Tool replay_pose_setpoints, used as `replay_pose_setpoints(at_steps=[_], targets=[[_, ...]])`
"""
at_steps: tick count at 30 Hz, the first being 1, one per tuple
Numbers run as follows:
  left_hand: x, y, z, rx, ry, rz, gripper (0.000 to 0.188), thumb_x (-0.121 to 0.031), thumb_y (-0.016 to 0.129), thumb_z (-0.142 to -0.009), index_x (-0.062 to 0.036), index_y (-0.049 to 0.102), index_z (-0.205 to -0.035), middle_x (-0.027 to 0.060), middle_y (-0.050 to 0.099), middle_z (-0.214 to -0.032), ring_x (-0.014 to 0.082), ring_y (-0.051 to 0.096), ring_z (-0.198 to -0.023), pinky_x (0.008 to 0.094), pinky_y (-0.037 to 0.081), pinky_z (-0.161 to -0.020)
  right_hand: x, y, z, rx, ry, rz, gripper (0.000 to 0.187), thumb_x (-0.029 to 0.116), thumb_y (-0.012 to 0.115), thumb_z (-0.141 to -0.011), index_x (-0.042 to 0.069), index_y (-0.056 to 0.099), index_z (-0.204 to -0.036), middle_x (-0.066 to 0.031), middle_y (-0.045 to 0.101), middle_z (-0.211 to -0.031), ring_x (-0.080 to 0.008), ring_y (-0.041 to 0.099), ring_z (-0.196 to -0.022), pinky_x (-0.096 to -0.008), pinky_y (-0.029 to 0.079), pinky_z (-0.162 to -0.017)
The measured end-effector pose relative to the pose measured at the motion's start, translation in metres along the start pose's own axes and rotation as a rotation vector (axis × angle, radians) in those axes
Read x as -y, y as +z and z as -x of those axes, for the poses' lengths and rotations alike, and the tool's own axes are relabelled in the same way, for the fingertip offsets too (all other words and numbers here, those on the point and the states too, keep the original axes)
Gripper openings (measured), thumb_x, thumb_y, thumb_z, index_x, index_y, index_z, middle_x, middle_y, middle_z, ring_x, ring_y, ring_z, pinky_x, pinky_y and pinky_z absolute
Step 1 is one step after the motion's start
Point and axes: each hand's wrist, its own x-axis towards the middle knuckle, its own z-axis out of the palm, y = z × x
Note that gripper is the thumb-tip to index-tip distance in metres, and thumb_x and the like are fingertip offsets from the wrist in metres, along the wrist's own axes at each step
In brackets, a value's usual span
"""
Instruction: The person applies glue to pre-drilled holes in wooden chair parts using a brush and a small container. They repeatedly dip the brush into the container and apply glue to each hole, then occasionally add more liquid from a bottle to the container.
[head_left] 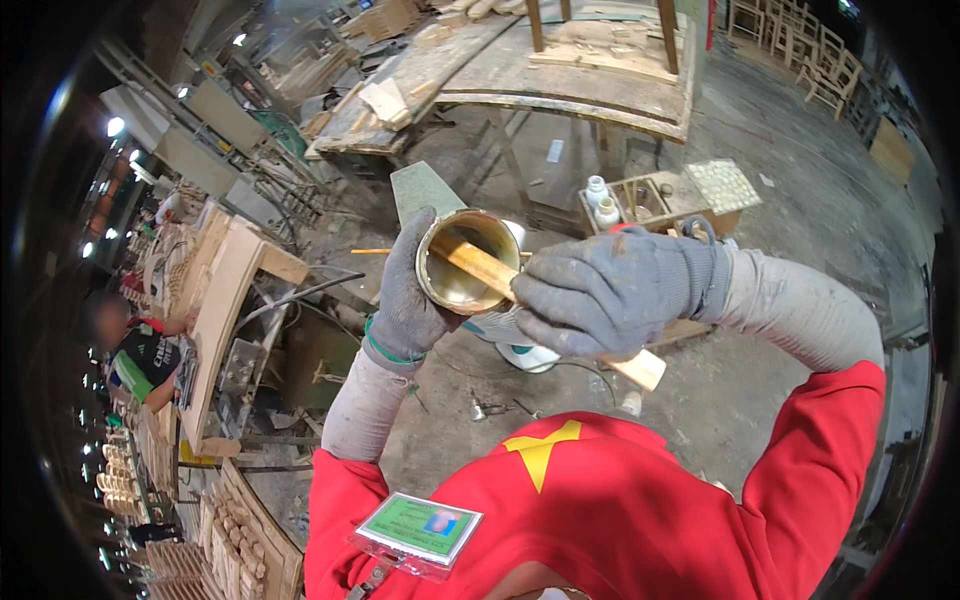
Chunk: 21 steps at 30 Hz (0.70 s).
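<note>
My left hand point(402, 290), in a grey knit glove, is wrapped round the side of a round can point(462, 290) whose open mouth faces me. Dried pale residue crusts the can's rim, and its inside is coated with something pale. My right hand point(610, 290), also gloved, grips a flat wooden stick point(478, 264). One end of the stick reaches into the can. In line with it, a pale wooden end point(642, 370) sticks out below my right hand and looks like the same stick. The can partly hides a light-coloured object beneath it.
White bottles point(605, 211) stand in a wooden box point(650, 197) beyond my right hand. A worktable point(600, 100) with wood pieces is at the far side. At left, another person point(145, 350) works by a long wooden bench point(225, 310). Tools point(488, 407) and a cable lie on the floor.
</note>
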Motion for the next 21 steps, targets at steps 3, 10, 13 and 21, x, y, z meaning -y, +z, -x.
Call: replay_pose_setpoints(at_steps=[3, 10, 13, 21], targets=[[-0.022, -0.006, 0.010, -0.134, -0.068, 0.531, 0.037, -0.019, 0.047, -0.091, 0.0021, 0.045, -0.121, 0.0165, 0.055, -0.117, 0.0246, 0.055, -0.107, 0.0384, 0.047, -0.093, 0.001, -0.007, -0.023, 0.069, -0.036, 0.021, 0.039, 0.019, 0.061, -0.071, -0.004, 0.056, -0.102, -0.0185, 0.059, -0.093, -0.0276, 0.060, -0.082, -0.0311, 0.052, -0.064], [-0.015, -0.013, 0.014, -0.523, 0.417, 0.511, 0.048, -0.036, 0.031, -0.097, 0.0022, 0.045, -0.122, 0.0163, 0.056, -0.117, 0.0266, 0.054, -0.110, 0.0426, 0.044, -0.095, 0.016, 0.006, -0.036, -0.235, 0.255, -0.219, 0.035, 0.013, 0.066, -0.075, 0.005, 0.057, -0.108, -0.0155, 0.061, -0.099, -0.0293, 0.063, -0.084, -0.0320, 0.052, -0.070], [0.004, -0.027, 0.034, -0.681, 0.674, 0.204, 0.046, -0.033, 0.038, -0.096, 0.0042, 0.043, -0.123, 0.0166, 0.056, -0.115, 0.0285, 0.055, -0.107, 0.0422, 0.046, -0.091, 0.026, 0.017, -0.041, -0.400, 0.421, -0.486, 0.027, 0.014, 0.062, -0.084, 0.003, 0.056, -0.108, -0.0153, 0.062, -0.098, -0.0301, 0.064, -0.086, -0.0331, 0.053, -0.072], [-0.024, 0.019, 0.001, -0.555, 0.246, 0.549, 0.042, -0.029, 0.043, -0.096, 0.0068, 0.046, -0.119, 0.0153, 0.055, -0.115, 0.0271, 0.057, -0.103, 0.0403, 0.047, -0.091, 0.000, -0.006, -0.043, -0.732, 0.799, -1.017, 0.019, 0.011, 0.061, -0.084, 0.002, 0.058, -0.100, -0.0091, 0.063, -0.088, -0.0149, 0.063, -0.083, -0.0295, 0.054, -0.070]])
